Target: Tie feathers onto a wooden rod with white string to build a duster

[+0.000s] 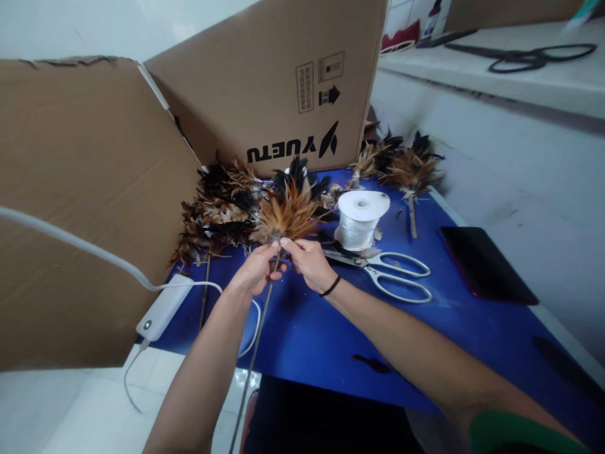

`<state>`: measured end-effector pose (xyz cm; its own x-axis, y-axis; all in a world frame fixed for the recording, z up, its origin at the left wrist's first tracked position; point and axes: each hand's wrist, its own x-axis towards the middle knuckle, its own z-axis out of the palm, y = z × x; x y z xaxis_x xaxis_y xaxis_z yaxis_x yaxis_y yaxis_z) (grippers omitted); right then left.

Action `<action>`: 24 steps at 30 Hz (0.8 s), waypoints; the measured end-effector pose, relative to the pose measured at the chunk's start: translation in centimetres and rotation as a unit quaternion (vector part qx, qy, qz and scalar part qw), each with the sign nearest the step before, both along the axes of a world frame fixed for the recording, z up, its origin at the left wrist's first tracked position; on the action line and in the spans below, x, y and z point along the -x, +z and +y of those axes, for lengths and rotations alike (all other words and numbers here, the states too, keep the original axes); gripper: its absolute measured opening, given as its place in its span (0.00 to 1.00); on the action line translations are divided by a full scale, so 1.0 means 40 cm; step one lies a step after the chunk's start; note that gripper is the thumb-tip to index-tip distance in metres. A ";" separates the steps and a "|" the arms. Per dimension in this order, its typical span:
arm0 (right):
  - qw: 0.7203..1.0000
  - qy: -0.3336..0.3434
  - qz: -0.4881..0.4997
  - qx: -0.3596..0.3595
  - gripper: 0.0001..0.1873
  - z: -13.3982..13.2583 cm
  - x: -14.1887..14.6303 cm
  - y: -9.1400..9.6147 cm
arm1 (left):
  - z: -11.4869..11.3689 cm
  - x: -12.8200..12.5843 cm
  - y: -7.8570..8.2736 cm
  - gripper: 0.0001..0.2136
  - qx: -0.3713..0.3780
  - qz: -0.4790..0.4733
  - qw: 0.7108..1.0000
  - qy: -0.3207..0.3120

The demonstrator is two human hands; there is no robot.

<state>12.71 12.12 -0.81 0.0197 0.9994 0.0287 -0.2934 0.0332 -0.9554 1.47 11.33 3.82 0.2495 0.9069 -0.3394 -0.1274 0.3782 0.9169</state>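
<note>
Over the blue table, my left hand (260, 267) and my right hand (308, 260) meet at the base of a feather duster (290, 211). Its brown and black feathers fan upward, and a thin stick (259, 337) runs down from them towards my lap. Both hands are closed, thumbs and fingers pinching where the feathers join the stick. Whether thread or tape lies under the fingertips is hidden. Just right of my right hand lie scissors (378, 270) with silver handles. Behind them stands a spool (360, 221) of clear, shiny strand.
Loose feather bunches (215, 211) pile up at the left against a cardboard box (265, 82). Another feathered stick (413, 167) lies back right. A phone (486, 263) rests near the right edge. A white power strip (165, 308) with cables sits left. Black scissors (524, 58) lie on the ledge.
</note>
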 end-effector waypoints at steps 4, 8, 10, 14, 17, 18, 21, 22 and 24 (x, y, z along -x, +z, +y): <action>0.999 0.016 -0.050 -0.013 0.22 0.007 -0.006 -0.014 | 0.001 0.009 -0.018 0.13 0.005 0.000 1.000 -0.007; 0.993 0.060 -0.097 -0.030 0.23 0.014 -0.016 -0.029 | 0.003 0.011 -0.049 0.14 -0.039 0.034 0.999 -0.014; 0.988 0.085 -0.119 -0.053 0.24 0.015 -0.021 -0.029 | 0.005 0.012 -0.061 0.14 -0.061 0.066 0.996 -0.005; 0.968 0.094 -0.200 -0.118 0.23 0.015 -0.027 -0.026 | 0.002 0.012 -0.075 0.13 -0.075 0.104 0.991 0.027; 0.956 0.072 -0.251 -0.135 0.22 0.020 -0.028 -0.040 | -0.002 0.010 -0.087 0.12 -0.076 0.128 0.987 0.058; 0.954 0.062 -0.263 -0.134 0.22 0.023 -0.028 -0.047 | -0.003 0.009 -0.092 0.12 -0.075 0.138 0.985 0.066; 0.947 0.035 -0.296 -0.121 0.23 0.030 -0.026 -0.068 | -0.004 0.009 -0.114 0.14 -0.071 0.173 0.979 0.080; 0.944 0.026 -0.308 -0.115 0.23 0.030 -0.025 -0.072 | -0.003 0.009 -0.123 0.14 -0.077 0.188 0.976 0.084; 0.939 0.008 -0.329 -0.095 0.23 0.028 -0.022 -0.075 | 0.000 0.011 -0.139 0.14 -0.102 0.230 0.964 0.092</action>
<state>13.58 13.23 -3.82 -0.0797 0.9751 0.2070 0.3570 0.2218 -0.9074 1.03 11.34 -1.73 -0.0550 0.9812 -0.1852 0.2624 0.1932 0.9454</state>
